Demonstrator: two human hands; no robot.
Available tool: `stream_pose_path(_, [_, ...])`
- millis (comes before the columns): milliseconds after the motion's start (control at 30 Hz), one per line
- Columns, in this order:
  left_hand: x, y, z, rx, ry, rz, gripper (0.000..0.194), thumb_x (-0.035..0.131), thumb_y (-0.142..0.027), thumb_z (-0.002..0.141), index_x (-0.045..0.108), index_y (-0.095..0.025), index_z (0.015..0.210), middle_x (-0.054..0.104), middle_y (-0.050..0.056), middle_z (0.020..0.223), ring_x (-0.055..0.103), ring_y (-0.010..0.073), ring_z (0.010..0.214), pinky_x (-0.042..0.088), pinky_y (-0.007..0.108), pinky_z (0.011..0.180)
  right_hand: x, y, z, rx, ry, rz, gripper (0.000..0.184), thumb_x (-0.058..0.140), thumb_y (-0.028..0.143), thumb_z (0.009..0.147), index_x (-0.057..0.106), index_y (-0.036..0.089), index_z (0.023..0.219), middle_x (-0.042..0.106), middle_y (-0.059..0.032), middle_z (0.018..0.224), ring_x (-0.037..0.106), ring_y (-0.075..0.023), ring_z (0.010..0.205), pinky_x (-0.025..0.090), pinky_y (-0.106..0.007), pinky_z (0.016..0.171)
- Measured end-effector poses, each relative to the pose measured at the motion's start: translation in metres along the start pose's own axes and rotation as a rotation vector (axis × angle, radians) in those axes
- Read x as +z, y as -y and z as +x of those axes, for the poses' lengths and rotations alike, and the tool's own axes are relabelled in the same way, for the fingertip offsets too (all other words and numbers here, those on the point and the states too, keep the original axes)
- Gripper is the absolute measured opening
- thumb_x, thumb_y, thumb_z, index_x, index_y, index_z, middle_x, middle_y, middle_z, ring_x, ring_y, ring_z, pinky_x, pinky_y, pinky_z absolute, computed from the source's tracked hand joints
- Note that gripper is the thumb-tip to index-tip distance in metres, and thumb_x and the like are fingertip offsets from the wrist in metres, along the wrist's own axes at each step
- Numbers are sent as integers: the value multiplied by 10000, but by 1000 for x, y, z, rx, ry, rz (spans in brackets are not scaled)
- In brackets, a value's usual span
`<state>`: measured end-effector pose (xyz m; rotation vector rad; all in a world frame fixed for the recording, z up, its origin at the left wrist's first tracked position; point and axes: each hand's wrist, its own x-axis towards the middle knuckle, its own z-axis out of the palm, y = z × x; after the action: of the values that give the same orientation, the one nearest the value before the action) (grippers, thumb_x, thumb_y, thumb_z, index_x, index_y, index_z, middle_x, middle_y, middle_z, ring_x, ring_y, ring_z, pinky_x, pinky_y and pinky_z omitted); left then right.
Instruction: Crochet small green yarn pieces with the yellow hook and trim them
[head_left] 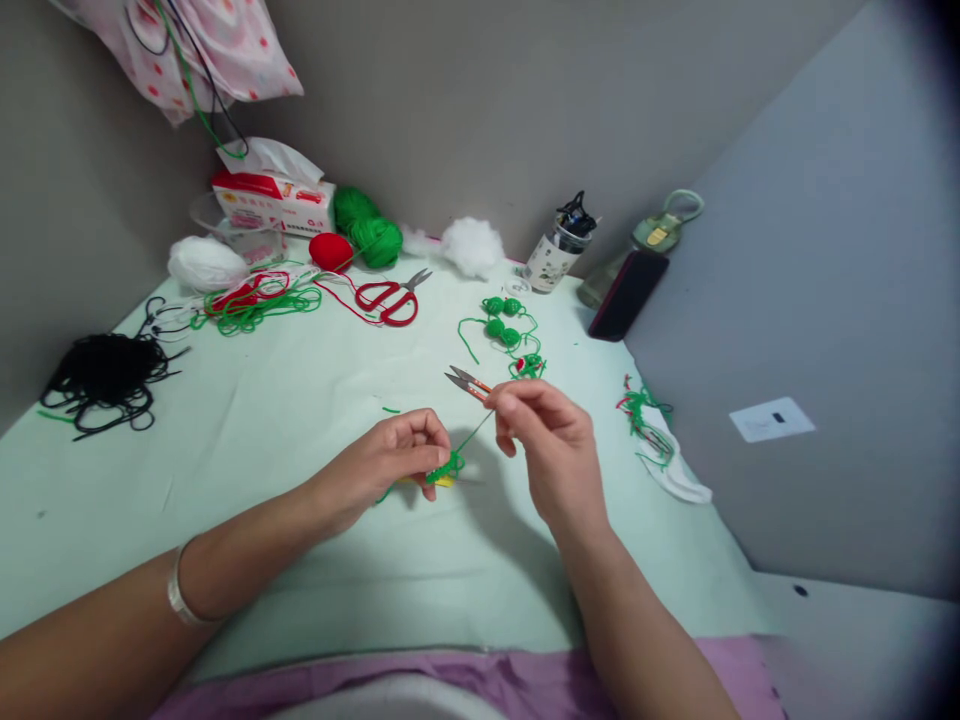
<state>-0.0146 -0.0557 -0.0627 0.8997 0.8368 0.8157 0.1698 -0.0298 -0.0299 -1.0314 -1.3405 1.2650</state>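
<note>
Between the fingertips of my left hand (pixel 401 455) is a small green crocheted piece (pixel 450 466), partly covered by the fingers. A thin green strand of yarn (pixel 475 431) runs taut from it up to my right hand (pixel 555 440), whose thumb and fingers pinch its other end. Just past those fingers, the blades of small orange-handled thread snips (pixel 466 383) point left; I cannot tell whether the hand touches them. Under my left fingertips shows a yellow handle (pixel 444 481) with a thin grey tip, mostly hidden.
Red-handled scissors (pixel 388 300), green crocheted balls (pixel 501 322) and white stuffing (pixel 472 248) lie farther back. Black yarn (pixel 109 375) is at left. A phone (pixel 628 295) leans on a bottle (pixel 600 285) near the right partition. A tissue box (pixel 277 203) stands at the back.
</note>
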Motion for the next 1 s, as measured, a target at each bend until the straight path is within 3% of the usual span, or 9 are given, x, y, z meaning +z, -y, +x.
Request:
stream_pose_path(133, [0, -2, -1, -34, 9, -44, 108, 652, -262, 880, 563, -202, 873, 551, -36, 733, 537, 98, 623, 507, 226, 595, -8, 5, 5, 296, 199, 301, 168, 616, 345, 944, 603, 220, 832, 641, 41, 629, 494, -70, 394, 374, -179, 377])
stream_pose_path(200, [-1, -3, -1, -51, 21, -90, 105, 644, -237, 887, 542, -212, 885, 549, -39, 720, 527, 94, 613, 514, 223, 600, -18, 7, 11, 338, 171, 422, 141, 647, 302, 925, 604, 202, 836, 550, 75, 532, 455, -47, 375, 388, -145, 383])
stream_pose_path(300, [-3, -4, 0, -60, 38, -179, 88, 632, -211, 903, 545, -210, 888, 532, -42, 698, 501, 83, 600, 512, 201, 588, -38, 10, 22, 192, -134, 619, 162, 750, 179, 824, 590, 173, 798, 436, 113, 539, 390, 2, 413, 368, -70, 416])
stream_pose_path(367, [-5, -4, 0, -65, 63, -237, 60, 631, -208, 913, 571, -201, 905, 538, -36, 698, 500, 76, 596, 515, 189, 587, -46, 9, 28, 132, -239, 645, 190, 757, 163, 811, 573, 171, 764, 406, 110, 559, 375, 2, 430, 374, -71, 430])
stream_pose_path(467, [-6, -4, 0, -71, 65, -327, 63, 656, -215, 911, 626, -173, 947, 591, -9, 761, 536, 68, 620, 529, 178, 616, -46, 6, 30, 127, -203, 569, 132, 738, 166, 813, 608, 163, 794, 465, 77, 626, 434, -18, 505, 415, -98, 484])
stream_pose_path(667, [-8, -6, 0, -59, -2, -349, 311, 819, -264, 794, 657, -177, 1046, 650, 2, 878, 661, 87, 757, 555, 196, 795, -27, 3, 21, 74, -116, 322, 63, 727, 193, 821, 683, 169, 859, 636, 7, 772, 508, -39, 577, 434, -143, 542])
stream_pose_path(733, [-8, -6, 0, -42, -37, -266, 310, 830, -243, 779, 636, -203, 1018, 654, -19, 865, 682, 95, 766, 546, 187, 762, -25, 3, 19, 44, -129, 274, 65, 740, 216, 823, 698, 174, 851, 646, 8, 794, 509, -28, 562, 424, -145, 537])
stream_pose_path(833, [-8, -4, 0, 33, -105, -126, 173, 721, -313, 887, 595, -212, 948, 673, -30, 822, 656, 86, 669, 531, 198, 668, -28, 4, 19, -7, -161, 236, 76, 742, 255, 834, 717, 193, 869, 642, 18, 758, 514, -31, 527, 402, -153, 497])
stream_pose_path(1000, [-10, -1, 1, 140, -165, 47, 183, 633, -403, 942, 584, -232, 985, 724, -19, 856, 635, 108, 639, 508, 238, 641, -35, 8, 22, -143, -335, 250, 89, 741, 290, 837, 728, 220, 891, 650, 17, 739, 525, -47, 524, 379, -154, 445])
